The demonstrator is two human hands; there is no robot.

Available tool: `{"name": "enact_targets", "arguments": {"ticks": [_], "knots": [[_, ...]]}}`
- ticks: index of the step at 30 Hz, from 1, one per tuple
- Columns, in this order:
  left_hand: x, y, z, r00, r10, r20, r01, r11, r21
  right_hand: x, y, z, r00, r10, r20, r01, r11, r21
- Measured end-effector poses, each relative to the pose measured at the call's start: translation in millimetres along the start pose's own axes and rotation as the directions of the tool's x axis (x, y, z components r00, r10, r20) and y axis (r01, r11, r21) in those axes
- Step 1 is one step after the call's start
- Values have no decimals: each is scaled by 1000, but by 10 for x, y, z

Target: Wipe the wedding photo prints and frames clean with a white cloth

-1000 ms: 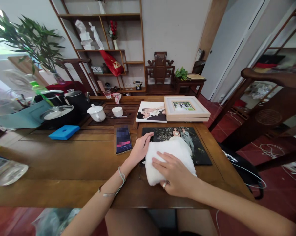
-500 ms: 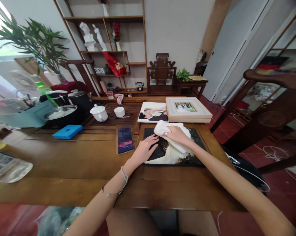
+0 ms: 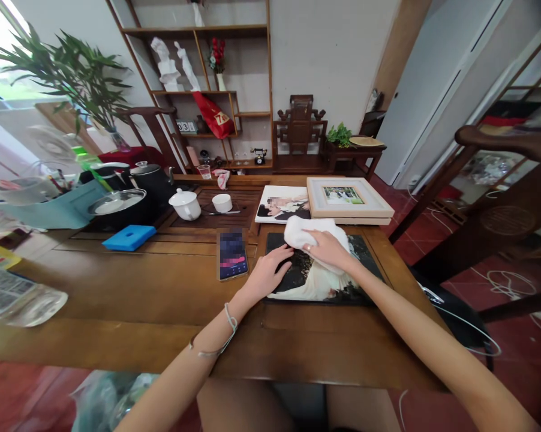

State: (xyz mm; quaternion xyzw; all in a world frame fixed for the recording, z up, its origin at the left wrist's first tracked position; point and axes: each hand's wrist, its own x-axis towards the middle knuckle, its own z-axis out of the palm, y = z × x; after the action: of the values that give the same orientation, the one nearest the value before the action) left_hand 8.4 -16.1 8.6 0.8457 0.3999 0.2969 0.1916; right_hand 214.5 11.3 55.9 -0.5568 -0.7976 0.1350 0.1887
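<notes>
In the head view, a dark photo panel (image 3: pixel 297 292) showing a pale, flowing dress lies flat on the wooden table. My right hand (image 3: pixel 328 249) presses a folded white cloth (image 3: pixel 300 233) down on its upper part, with the fingers over the cloth. The cloth and hand cover much of the picture. My left hand (image 3: pixel 271 270) rests at the panel's left edge, fingers stretched out and holding nothing. Just left of that hand lies a phone (image 3: pixel 233 257) with its screen lit. Behind the panel are a second photo print (image 3: pixel 283 205) and a pale framed picture (image 3: pixel 351 201).
A blue sponge-like block (image 3: pixel 129 237), a white lidded cup (image 3: pixel 185 205) and a small white bowl (image 3: pixel 222 203) stand further left on the table (image 3: pixel 162 300). A clear bottle (image 3: pixel 23 297) lies at the far left. A dark wooden chair (image 3: pixel 504 210) stands at the right.
The whole view has shifted slightly to the right. My right hand and the cloth have moved only a little on the panel; my left hand stays at its edge.
</notes>
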Motion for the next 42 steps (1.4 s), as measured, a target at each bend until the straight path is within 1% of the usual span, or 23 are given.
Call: {"name": "enact_targets", "arguments": {"ticks": [2,5,7,10,12,13,15,17,19,21,24,26,27,29,31,32,34,36,37,38,39,40,42], "knots": [[1,1,15,1000,-24,-14,24,999,-25,-204,25,29,999,24,-47,-26,998,-49],[-1,9,24,998,-57,-35,56,998,-40,-576,-160,155,996,-56,-76,42,984,-176],[0,7,23,998,-55,-35,54,998,-40,-867,-370,257,987,-156,-45,141,962,-234],[7,-21,20,999,-18,-41,17,999,-29,-1268,-644,360,952,-302,37,303,927,-223],[12,-53,20,999,-4,-50,4,1000,-15,-1423,-722,374,931,-357,78,365,911,-194],[13,-71,21,999,-4,-49,4,1000,-6,-1449,-723,364,926,-368,91,378,909,-176],[12,-103,30,999,-6,-35,6,1000,16,-1399,-658,318,929,-358,96,369,918,-144],[7,-128,45,1000,0,-13,1,999,38,-1237,-521,243,951,-301,73,309,941,-141],[0,-144,63,1000,-1,1,1,998,57,-1013,-330,147,977,-209,33,211,962,-174],[-5,-153,77,1000,-11,0,11,997,71,-775,-98,39,993,-119,-9,114,968,-223],[-8,-153,83,1000,-17,2,17,997,76,-485,254,-111,997,-35,-66,16,962,-274],[-7,-149,80,1000,-19,9,18,997,76,-390,414,-167,996,-14,-85,-12,957,-290],[-7,-146,79,1000,-19,10,18,997,76,-384,451,-174,996,-21,-82,-4,956,-294],[-8,-142,78,1000,-17,6,17,997,76,-463,425,-144,995,-86,-56,67,956,-287],[-10,-141,81,1000,-15,-1,15,997,72,-651,288,-76,980,-198,-15,189,950,-248],[-12,-142,82,1000,-16,-4,16,998,69,-769,195,-39,964,-266,13,262,941,-214],[-16,-145,85,1000,-18,-4,18,998,54,-1005,8,16,913,-399,84,407,904,-133],[-20,-149,84,1000,-16,0,16,999,36,-1166,-122,32,843,-514,156,526,849,-46],[-22,-150,83,1000,-13,2,13,1000,28,-1199,-153,26,816,-550,178,560,829,-8],[-24,-150,81,1000,-11,4,10,1000,24,-1195,-159,16,803,-565,187,572,820,21],[-24,-150,79,1000,-10,4,10,1000,23,-1155,-143,3,807,-561,185,565,824,36],[-24,-148,77,1000,-11,5,11,1000,25,-1082,-110,-7,823,-539,179,542,840,35],[-23,-142,73,1000,-14,6,13,999,33,-865,-22,-15,876,-459,147,465,885,-4]]}}
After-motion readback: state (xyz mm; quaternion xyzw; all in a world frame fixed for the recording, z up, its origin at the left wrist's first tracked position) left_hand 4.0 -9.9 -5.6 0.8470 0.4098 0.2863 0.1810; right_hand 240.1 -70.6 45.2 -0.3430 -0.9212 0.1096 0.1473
